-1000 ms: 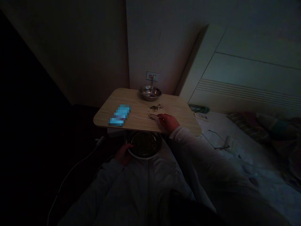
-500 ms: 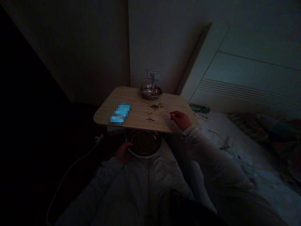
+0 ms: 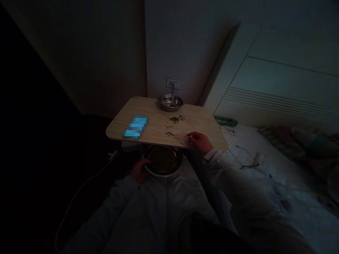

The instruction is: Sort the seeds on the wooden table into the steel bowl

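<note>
My left hand [image 3: 139, 171] is closed on the rim of a round metal bowl [image 3: 164, 175] at my lap, just below the table's front edge. Dark small grains, too dim to name, cover its bottom. Over the right front of the tabletop, my right hand [image 3: 199, 141] pinches a thin, pale, see-through piece [image 3: 180, 137]; its exact kind I cannot make out. The tip of that piece is by a few small dark green grains [image 3: 170, 134]. Farther back lies a looser, larger patch of the same grains [image 3: 174, 120].
A second metal bowl [image 3: 171, 108] stands at the back of the wooden table [image 3: 156, 135]. A phone with a lit, blurred screen [image 3: 136, 127] lies at the left. Behind is a wall socket [image 3: 173, 83]. Glasses [image 3: 249, 165] lie on the bed at right; a white cable [image 3: 79, 192] trails at left.
My right hand first moved right, away from the near grains, then came back left and nearer with the thin piece. The near grains lie somewhat differently. My left hand stays on the bowl.
</note>
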The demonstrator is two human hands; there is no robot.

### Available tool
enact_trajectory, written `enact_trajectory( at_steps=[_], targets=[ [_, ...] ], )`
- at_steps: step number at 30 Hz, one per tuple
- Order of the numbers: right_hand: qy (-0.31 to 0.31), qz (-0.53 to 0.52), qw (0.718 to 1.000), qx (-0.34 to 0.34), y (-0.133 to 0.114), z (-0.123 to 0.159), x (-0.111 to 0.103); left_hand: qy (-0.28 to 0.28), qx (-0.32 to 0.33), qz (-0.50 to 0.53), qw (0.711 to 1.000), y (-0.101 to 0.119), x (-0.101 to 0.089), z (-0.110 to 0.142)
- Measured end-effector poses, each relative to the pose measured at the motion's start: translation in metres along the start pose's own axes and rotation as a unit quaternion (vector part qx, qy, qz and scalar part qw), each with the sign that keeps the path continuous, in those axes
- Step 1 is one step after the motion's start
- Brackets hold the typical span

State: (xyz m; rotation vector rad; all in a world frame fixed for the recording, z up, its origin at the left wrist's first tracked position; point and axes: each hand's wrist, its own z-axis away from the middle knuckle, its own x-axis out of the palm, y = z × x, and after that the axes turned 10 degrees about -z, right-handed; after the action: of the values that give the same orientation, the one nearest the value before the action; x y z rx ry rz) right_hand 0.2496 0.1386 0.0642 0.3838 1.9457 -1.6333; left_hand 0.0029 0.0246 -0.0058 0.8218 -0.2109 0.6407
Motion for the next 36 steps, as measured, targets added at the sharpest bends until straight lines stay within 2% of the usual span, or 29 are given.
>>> enact_trajectory(
  at_steps=[5,11,17,22,28,36],
  targets=[
    [0.029,0.128,0.989,-0.068,-0.022,-0.002,0.007,-0.006,0.010,-0.008,1.000,0.000,0.002,0.003],
    [-0.018,0.265,0.958,-0.106,-0.041,-0.009,0.026,0.000,0.011,-0.027,1.000,0.001,0.004,0.004],
    [-0.058,0.310,0.938,-0.140,-0.046,-0.010,0.038,-0.010,0.008,-0.033,0.999,0.001,0.001,0.002],
    [-0.079,0.308,0.934,-0.165,-0.054,0.001,0.040,0.001,0.005,-0.022,1.000,0.002,0.002,0.003],
    [-0.092,0.272,0.943,-0.169,-0.054,0.007,0.038,0.004,0.008,-0.025,1.000,0.002,0.003,0.003],
    [-0.009,0.116,0.987,-0.114,-0.050,-0.003,0.030,0.001,0.014,-0.031,0.999,0.000,0.000,0.000]
  ],
)
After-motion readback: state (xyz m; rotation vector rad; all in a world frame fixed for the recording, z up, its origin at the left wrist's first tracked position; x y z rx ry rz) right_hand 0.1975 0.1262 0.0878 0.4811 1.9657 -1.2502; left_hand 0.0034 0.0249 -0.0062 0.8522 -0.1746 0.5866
